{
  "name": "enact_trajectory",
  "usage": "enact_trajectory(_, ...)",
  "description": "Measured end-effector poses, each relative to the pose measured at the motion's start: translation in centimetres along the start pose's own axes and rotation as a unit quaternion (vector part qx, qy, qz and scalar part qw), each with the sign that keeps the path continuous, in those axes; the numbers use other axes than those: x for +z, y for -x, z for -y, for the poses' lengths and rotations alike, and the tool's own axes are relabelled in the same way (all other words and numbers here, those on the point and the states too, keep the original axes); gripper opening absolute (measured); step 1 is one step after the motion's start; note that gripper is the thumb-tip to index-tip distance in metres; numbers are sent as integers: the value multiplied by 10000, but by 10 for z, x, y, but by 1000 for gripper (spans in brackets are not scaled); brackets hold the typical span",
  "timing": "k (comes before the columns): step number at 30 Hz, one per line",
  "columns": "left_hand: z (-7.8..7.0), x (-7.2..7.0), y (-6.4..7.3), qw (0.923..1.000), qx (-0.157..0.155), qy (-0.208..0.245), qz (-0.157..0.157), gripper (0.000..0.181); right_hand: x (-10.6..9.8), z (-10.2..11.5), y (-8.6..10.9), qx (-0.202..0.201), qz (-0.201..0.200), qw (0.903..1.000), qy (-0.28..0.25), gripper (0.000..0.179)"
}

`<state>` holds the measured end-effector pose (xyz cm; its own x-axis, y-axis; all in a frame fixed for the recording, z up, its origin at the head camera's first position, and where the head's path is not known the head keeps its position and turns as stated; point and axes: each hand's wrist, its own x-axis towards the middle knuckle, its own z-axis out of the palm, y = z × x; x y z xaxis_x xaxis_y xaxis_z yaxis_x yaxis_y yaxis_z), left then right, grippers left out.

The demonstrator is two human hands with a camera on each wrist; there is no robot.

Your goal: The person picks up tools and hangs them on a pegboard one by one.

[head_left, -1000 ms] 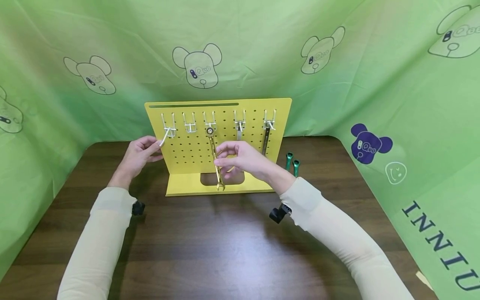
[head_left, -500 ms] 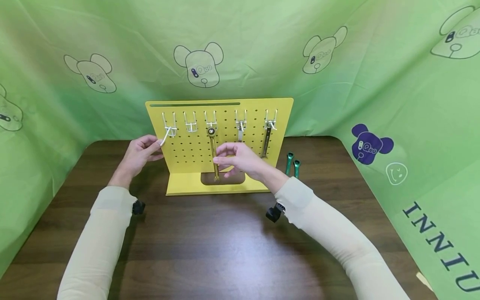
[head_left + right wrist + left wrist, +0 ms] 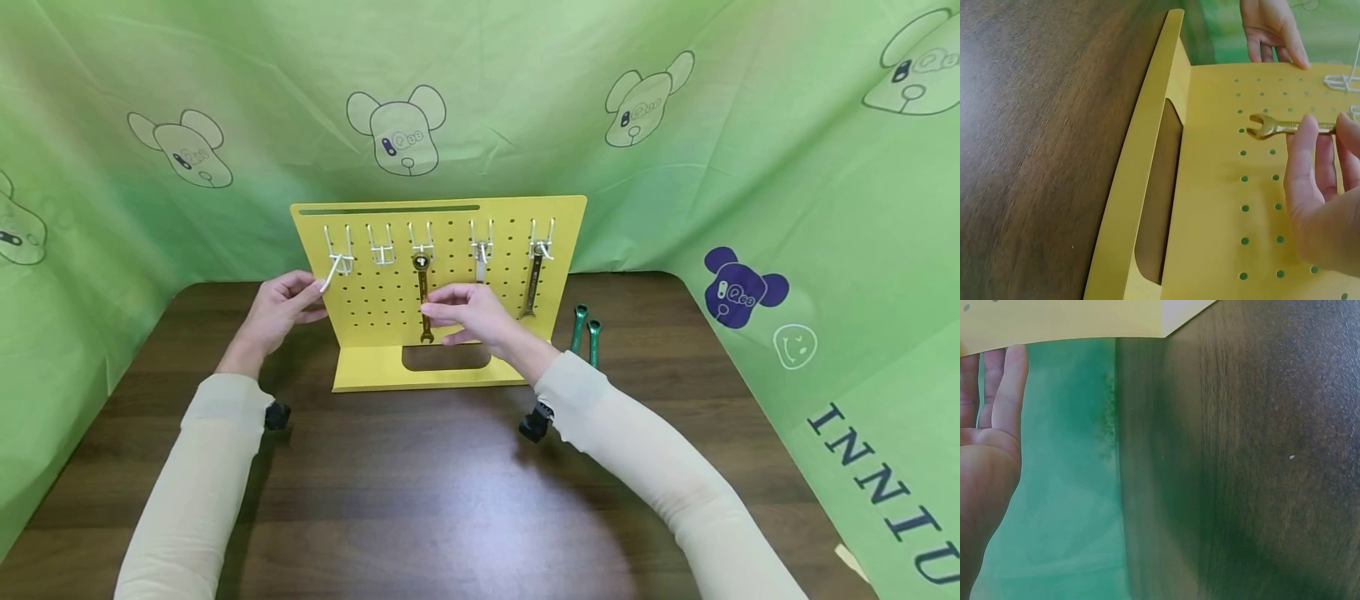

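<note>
In the head view, my right hand (image 3: 472, 315) pinches a gold combination wrench (image 3: 423, 283) by its shank. The wrench's ring end is up at the third hook (image 3: 422, 250) from the left. Its open jaw end points down along the board, and in the right wrist view this end (image 3: 1263, 127) lies close over the board's holes. My left hand (image 3: 281, 308) holds the left edge of the yellow pegboard (image 3: 382, 325). In the left wrist view, fingers (image 3: 1010, 394) of that hand reach up to the board's edge, their tips hidden behind it.
A silver wrench (image 3: 481, 267) and a dark wrench (image 3: 533, 283) hang from hooks on the right. A long white hook (image 3: 332, 273) juts out near my left thumb. Two green wrenches (image 3: 579, 329) lie on the wooden table (image 3: 390, 483) right of the board.
My right hand has moved slightly forward and left, bringing the wrench's lower end in toward the board, so it hangs nearly straight down. The left hand has stayed at the board's edge.
</note>
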<state>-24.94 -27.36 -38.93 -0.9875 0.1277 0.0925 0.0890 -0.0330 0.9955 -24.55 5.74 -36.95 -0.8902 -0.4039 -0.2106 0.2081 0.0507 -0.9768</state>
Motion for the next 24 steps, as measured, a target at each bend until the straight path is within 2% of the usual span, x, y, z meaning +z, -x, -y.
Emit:
enact_trajectory(11, 0, 0, 1, 10000, 76, -35, 18, 6, 7, 3, -5, 75, -412, 9989, -214, 29)
enact_trajectory(17, 0, 0, 1, 10000, 77, -60, 4, 6, 11, 4, -4, 26, -591, 9980, -201, 26)
enact_trajectory(24, 1, 0, 1, 10000, 41, -35, 27, 6, 11, 1, -3, -39, -723, 9965, -424, 27)
